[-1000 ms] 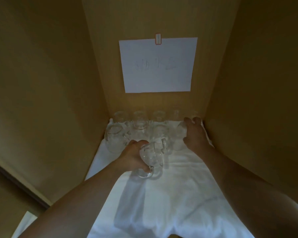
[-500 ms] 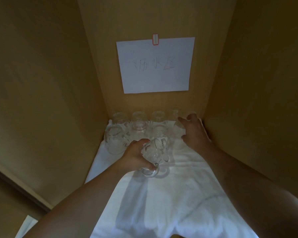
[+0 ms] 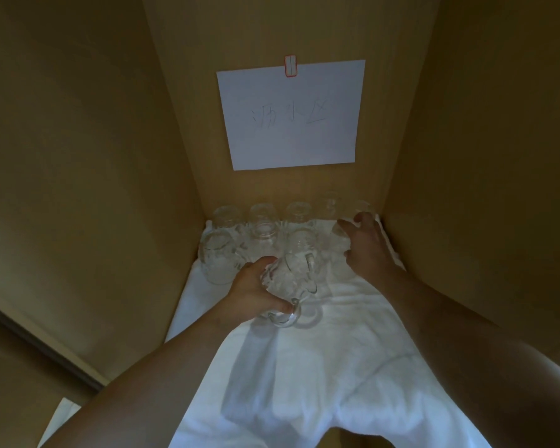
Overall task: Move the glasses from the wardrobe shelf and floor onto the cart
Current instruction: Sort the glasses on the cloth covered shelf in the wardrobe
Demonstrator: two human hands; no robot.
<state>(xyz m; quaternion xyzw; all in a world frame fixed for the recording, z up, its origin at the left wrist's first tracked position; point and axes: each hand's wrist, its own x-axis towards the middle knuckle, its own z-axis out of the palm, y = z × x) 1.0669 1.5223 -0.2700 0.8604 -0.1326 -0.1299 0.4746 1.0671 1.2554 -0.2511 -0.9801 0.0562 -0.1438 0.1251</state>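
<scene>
Several clear glasses (image 3: 262, 218) stand upside down at the back of a wardrobe shelf covered by a white towel (image 3: 304, 376). My left hand (image 3: 256, 292) grips two clear handled glass mugs (image 3: 291, 286) over the towel, in front of the rows. My right hand (image 3: 366, 247) reaches to the back right corner, its fingers curled round a glass (image 3: 340, 232) there. A larger glass (image 3: 219, 257) stands at the left end of the near row. The cart is out of view.
Wooden wardrobe walls close in on the left, right and back. A white paper sheet (image 3: 291, 114) with handwriting is taped to the back wall. The towel hangs over the shelf's front edge.
My left hand has lifted the mugs slightly and tilted them. My right hand has shifted around the glass in the back right corner.
</scene>
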